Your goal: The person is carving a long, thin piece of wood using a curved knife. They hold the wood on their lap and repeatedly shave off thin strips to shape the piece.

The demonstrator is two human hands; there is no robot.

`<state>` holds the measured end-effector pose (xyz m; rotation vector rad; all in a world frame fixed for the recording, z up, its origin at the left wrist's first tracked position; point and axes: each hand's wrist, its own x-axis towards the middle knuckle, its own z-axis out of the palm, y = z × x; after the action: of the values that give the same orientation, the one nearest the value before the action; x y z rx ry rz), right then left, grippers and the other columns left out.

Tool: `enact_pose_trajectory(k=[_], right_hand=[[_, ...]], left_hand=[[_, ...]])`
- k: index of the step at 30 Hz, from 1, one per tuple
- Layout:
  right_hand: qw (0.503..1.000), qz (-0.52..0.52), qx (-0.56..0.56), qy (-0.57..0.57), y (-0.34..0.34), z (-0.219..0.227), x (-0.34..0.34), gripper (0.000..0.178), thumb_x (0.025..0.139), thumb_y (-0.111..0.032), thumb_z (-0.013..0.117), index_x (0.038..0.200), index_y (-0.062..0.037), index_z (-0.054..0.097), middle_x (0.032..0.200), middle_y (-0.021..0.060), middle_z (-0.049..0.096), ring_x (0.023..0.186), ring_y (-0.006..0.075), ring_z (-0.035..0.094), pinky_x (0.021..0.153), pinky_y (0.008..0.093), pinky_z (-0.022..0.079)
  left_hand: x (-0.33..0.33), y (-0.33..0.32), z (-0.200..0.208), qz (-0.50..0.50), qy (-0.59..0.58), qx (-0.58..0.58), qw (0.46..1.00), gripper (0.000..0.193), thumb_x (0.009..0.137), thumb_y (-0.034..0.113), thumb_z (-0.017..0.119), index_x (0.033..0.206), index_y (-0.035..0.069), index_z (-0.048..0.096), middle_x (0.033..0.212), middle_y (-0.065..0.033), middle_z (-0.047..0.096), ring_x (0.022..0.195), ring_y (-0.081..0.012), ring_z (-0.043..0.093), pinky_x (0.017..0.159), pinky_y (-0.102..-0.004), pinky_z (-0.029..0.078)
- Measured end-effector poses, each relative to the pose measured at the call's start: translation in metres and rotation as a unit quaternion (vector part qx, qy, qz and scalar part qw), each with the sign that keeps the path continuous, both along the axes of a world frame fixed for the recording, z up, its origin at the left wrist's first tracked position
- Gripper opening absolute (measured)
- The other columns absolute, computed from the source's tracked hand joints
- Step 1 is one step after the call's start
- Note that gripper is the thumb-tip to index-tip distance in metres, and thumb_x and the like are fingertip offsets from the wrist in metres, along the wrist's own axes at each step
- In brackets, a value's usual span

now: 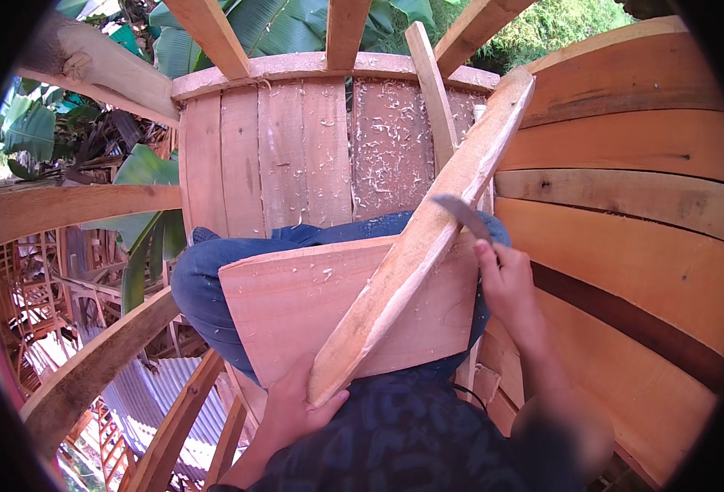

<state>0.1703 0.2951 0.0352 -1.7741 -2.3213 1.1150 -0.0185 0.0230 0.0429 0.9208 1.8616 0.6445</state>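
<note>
A long, roughly shaped strip of wood runs slantwise across my lap, from near my belly up to the far right. Its lower end sits in my left hand, whose fingers are closed around it. In my right hand is a knife with a curved dark blade; the handle is mostly hidden in the fist. The blade lies over the strip's upper half, at its right edge; whether it touches the wood I cannot tell. Under the strip, a flat wooden board rests across my crossed legs, with a few shavings on it.
Curled shavings lie over the plank floor ahead. A thin wooden slat leans near the strip's far end. To the right rises a plank wall. Open wooden rails stand on the left, with corrugated metal sheets below.
</note>
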Motion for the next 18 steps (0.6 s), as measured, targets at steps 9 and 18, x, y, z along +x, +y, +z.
enact_pose_trajectory(k=[9,18], right_hand=[[0.995,0.059,0.066,-0.055,0.014,0.004,-0.003,0.046,0.091,-0.046,0.056,0.076,-0.0027,0.065,0.060,0.0192,0.059,0.057,0.0384,0.062,0.055,0.0452,0.049],[0.997,0.043,0.056,-0.035,0.030,0.003,-0.004,0.049,0.089,-0.049,0.057,0.075,-0.0026,0.067,0.056,0.0179,0.059,0.057,0.0362,0.063,0.053,0.0440,0.049]], left_hand=[[0.004,-0.001,-0.005,0.013,0.008,0.016,1.000,0.062,0.072,0.032,0.079,0.116,-0.001,0.051,0.086,-0.0221,0.064,0.077,-0.0375,0.066,0.067,-0.0408,0.052],[0.003,-0.004,-0.006,0.010,0.005,0.026,1.000,0.063,0.072,0.032,0.080,0.116,-0.003,0.051,0.088,-0.0222,0.064,0.077,-0.0373,0.066,0.066,-0.0417,0.053]])
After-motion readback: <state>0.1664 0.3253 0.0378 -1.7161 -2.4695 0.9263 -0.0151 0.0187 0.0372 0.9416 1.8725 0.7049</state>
